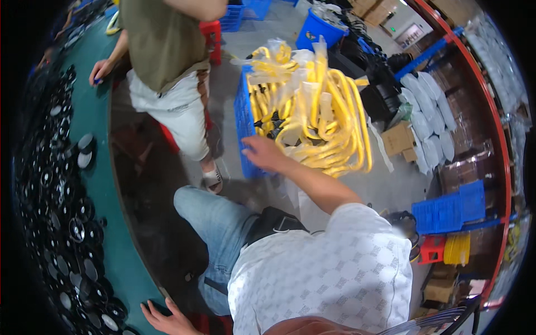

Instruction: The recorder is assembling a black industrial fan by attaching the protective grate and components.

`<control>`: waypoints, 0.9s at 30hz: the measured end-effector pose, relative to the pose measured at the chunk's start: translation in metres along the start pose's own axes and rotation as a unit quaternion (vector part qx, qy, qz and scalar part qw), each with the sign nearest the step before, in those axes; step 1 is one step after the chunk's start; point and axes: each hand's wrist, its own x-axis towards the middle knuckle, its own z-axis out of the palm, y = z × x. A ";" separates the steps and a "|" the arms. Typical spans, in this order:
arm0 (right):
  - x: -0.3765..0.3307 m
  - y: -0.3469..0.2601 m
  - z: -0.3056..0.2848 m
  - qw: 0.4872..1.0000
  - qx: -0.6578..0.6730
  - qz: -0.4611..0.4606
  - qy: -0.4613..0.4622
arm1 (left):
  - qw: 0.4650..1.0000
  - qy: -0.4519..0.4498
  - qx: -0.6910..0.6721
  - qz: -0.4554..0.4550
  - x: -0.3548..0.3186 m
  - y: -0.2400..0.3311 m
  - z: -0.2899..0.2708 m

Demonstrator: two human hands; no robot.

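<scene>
My right hand [264,153] is stretched out to a blue plastic crate [243,111], its fingers curled at the rim of the near corner. Bent yellow tubes [340,117], several in clear plastic wrap, are heaped in the crate and bulge over its right side. Some small black parts show among the tubes. At the bottom left, my left hand [167,319] rests on the edge of a green-topped table [92,117] with its fingers apart and nothing in them.
Many round black parts [56,195] cover the table's far left. Another person [162,50] stands by the table, one hand on it. A blue bin [321,30] stands at the back. To the right, a rack with a red upright [502,139] holds blue bins [449,209] and wrapped packs [427,106].
</scene>
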 end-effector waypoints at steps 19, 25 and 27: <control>-0.005 0.240 -0.235 0.887 -0.189 0.345 0.242 | 0.956 -0.172 -0.211 0.110 0.041 0.118 0.000; 0.027 0.180 -0.322 0.856 -0.202 0.329 0.343 | 0.937 -0.166 -0.274 0.139 0.040 0.149 0.006; 0.024 0.155 -0.351 0.858 -0.164 0.307 0.378 | 0.931 -0.165 -0.302 0.125 0.038 0.156 0.009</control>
